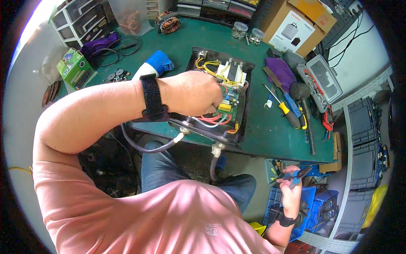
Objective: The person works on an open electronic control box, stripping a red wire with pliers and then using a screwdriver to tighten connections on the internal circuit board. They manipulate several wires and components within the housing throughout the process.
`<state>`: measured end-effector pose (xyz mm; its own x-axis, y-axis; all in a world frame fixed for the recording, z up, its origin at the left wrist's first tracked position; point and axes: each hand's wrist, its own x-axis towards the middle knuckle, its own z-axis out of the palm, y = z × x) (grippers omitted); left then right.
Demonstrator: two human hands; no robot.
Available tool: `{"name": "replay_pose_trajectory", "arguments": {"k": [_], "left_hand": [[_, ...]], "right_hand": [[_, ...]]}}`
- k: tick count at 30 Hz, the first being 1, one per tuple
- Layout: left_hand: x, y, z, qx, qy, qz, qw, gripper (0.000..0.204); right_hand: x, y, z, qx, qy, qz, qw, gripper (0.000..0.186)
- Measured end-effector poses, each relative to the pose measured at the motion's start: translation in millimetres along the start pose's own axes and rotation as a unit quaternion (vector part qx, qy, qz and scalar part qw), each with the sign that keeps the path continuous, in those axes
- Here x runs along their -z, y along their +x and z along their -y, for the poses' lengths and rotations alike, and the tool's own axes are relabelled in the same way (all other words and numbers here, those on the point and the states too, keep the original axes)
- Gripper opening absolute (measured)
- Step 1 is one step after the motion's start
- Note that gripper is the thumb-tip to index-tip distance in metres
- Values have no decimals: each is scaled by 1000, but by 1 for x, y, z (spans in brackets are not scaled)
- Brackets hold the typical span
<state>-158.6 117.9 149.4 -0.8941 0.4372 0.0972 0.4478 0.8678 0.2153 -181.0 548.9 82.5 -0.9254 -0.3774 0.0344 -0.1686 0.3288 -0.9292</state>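
Note:
An open black metal housing (244,74) on the bench holds a green circuit board (230,95), yellow, red and pale blue wires and white components; dark cables (150,150) leave its near side through glands. My left hand (198,91) is inside it over the board, fingers curled down; whatever they grip is hidden. My right hand (289,190) is low at the right, off the bench edge, holding blue-handled pliers (296,180).
A green bench (270,144) carries screwdrivers (287,114), a hammer (300,91), an open clear case (321,76), a cardboard box (306,23), jars (240,29), a blue-and-white plug (156,63) and drawers (67,25). Blue crates (321,209) stand below right.

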Motion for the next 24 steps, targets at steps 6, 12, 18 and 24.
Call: {"name": "replay_pose_trajectory", "arguments": {"k": [6,12,18,24], "left_hand": [[2,3,-8,-14,56,5,998,17],[0,5,-10,-28,101,9,994,19],[2,5,-16,-27,102,33,994,18],[0,0,-12,-50,77,21,996,17]], "right_hand": [[6,-3,-4,-7,5,11,1000,45],[7,-4,2,-9,-15,17,1000,47],[5,-7,9,-12,-34,16,999,44],[-1,18,33,137,-261,65,953,45]]}}
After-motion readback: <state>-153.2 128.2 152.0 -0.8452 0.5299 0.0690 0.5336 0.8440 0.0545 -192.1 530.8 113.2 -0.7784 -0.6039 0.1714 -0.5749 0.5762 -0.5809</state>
